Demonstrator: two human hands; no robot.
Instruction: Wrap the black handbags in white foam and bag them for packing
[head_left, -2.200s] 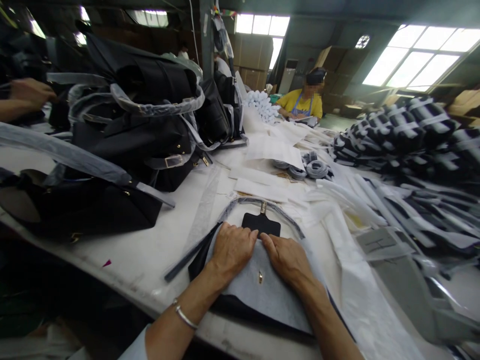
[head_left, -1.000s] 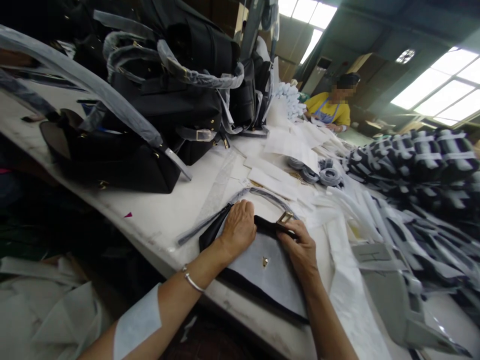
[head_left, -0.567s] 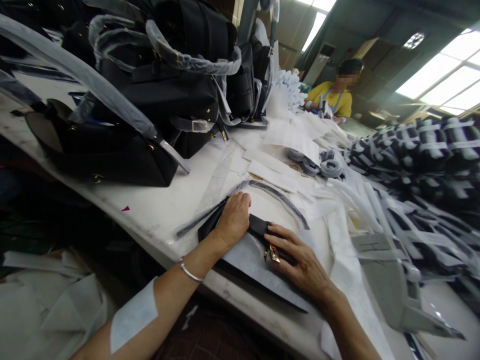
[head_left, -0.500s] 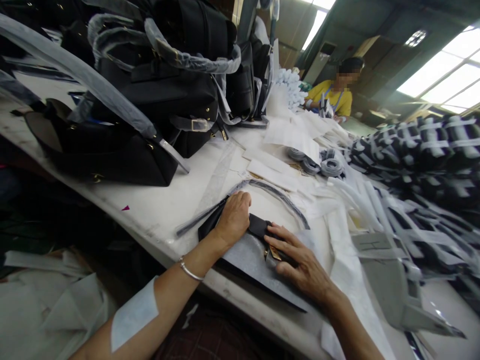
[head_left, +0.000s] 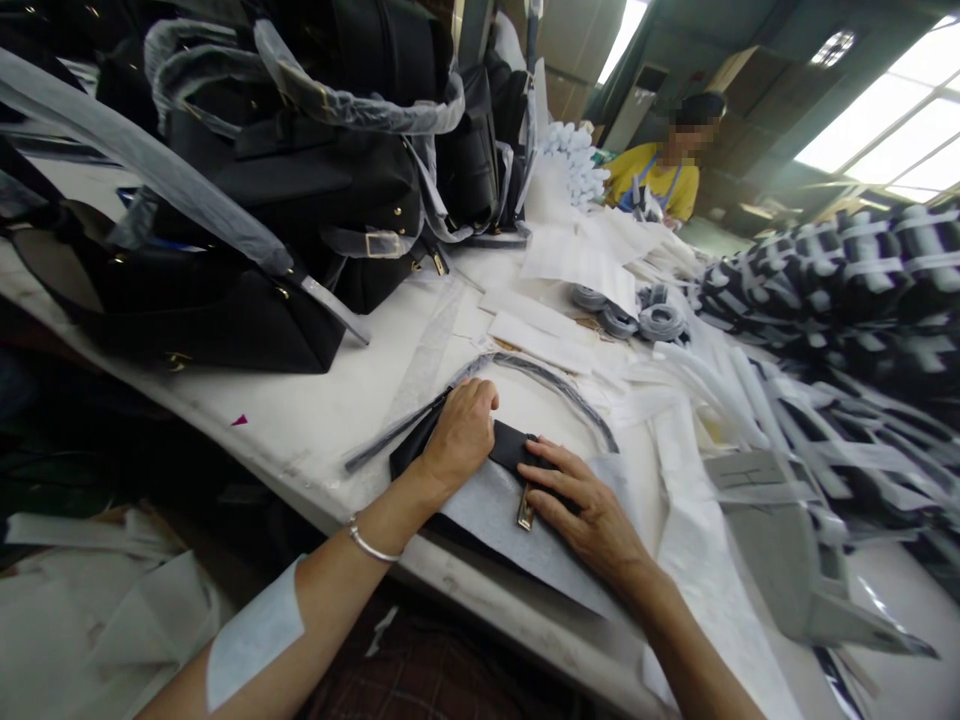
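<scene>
A black handbag (head_left: 411,455) lies on the table edge before me, its front covered by a translucent greyish sheet (head_left: 476,498). Its wrapped handle (head_left: 555,375) arches away behind it. My left hand (head_left: 461,425) is closed at the bag's upper edge, fingers curled; the exact spot gripped is hidden under them. Beside it a short black tab (head_left: 508,445) comes down over the front, with a gold clasp (head_left: 525,508) at its lower end. My right hand (head_left: 581,505) rests flat on the tab and sheet, fingers spread, the fingertips touching the tab and near the clasp.
Black bags (head_left: 300,190) with wrapped handles are piled at left. White sheets (head_left: 577,265) and grey rolls (head_left: 661,318) lie beyond the bag. A grey tape dispenser (head_left: 780,560) stands at right, near bundled wrapped straps (head_left: 847,265). A person in yellow (head_left: 656,180) works farther back.
The gold clasp, partly under my right hand before, now lies more exposed on the sheet. My right fingers have shifted slightly left on the tab. The left hand keeps its place on the bag.
</scene>
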